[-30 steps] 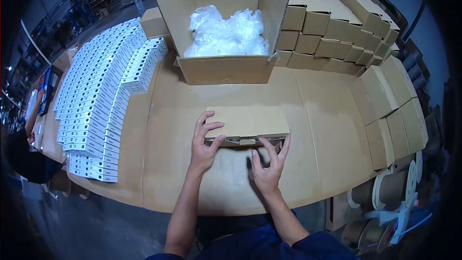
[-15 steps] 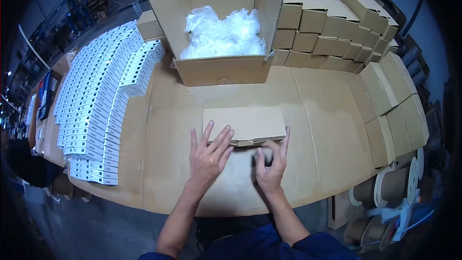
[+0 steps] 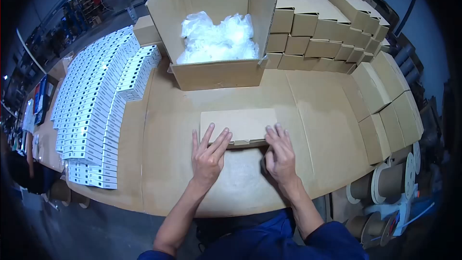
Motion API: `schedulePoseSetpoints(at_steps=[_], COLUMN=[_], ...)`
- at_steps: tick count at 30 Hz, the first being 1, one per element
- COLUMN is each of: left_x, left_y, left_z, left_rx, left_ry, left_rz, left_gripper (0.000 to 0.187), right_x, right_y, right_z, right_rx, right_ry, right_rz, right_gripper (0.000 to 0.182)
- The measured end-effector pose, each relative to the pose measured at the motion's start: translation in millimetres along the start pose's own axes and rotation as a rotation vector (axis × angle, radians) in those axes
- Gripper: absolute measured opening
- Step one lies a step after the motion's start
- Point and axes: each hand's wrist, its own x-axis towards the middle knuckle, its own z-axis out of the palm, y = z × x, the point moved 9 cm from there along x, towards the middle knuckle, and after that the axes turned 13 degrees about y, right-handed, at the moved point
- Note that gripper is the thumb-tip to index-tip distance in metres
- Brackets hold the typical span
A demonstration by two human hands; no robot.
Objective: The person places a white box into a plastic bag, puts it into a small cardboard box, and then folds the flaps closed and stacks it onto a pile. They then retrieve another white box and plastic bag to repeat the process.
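A brown cardboard box (image 3: 239,123) lies flat on the cardboard-covered table (image 3: 231,183) in front of me, its lid down and a small tab showing at the near edge. My left hand (image 3: 209,156) rests with spread fingers on the lid's left front part. On the right front corner, my right hand (image 3: 280,154) touches the lid with its fingertips, fingers stretched forward and thumb lower down. Neither hand grasps anything.
Behind stands a large open carton (image 3: 219,74) holding clear plastic bags (image 3: 219,38). Small white boxes (image 3: 91,101) are stacked at left. Closed brown boxes (image 3: 313,24) are piled at back right, with more boxes (image 3: 385,110) along the right edge. Cable spools (image 3: 390,183) sit below.
My right hand has moved up from the box's front edge onto its lid, with the fingers straightened. The front edge looks closed flatter. My left hand stays on the lid.
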Motion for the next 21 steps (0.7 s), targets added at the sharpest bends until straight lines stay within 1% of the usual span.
schedulePoseSetpoints(at_steps=[3, 7, 8, 11, 12, 15, 18, 21], left_x=[0, -6, -10, -12, -13, -18, -17, -17], left_y=[-3, -1, 1, 9, 7, -2, 0, 2], left_z=[-3, -7, -6, -8, -6, 1, -4, -10], left_rx=[-0.108, -0.15, -0.119, -0.131, -0.199, -0.301, -0.246, -0.132], left_ry=[0.066, 0.161, 0.169, 0.214, 0.241, 0.261, 0.244, 0.274], left_rz=[-0.054, -0.102, -0.076, -0.109, -0.151, -0.311, -0.387, -0.414], left_gripper=[0.041, 0.036, 0.031, 0.025, 0.02, 0.019, 0.017, 0.015], right_x=[6, 5, 5, -1, -3, -6, -7, -8], right_y=[-15, -7, -7, -9, -8, -8, -9, -8], right_z=[16, 24, 24, 27, 28, 27, 26, 26], right_rx=[0.068, 0.16, 0.162, 0.183, 0.187, 0.229, 0.208, 0.18], right_ry=[-0.051, 0.034, 0.067, 0.135, 0.154, 0.208, 0.168, 0.141], right_rz=[-0.016, 0.094, 0.119, 0.114, 0.145, 0.187, 0.209, 0.23], right_gripper=[0.031, 0.022, 0.016, 0.013, 0.011, 0.011, 0.01, 0.008])
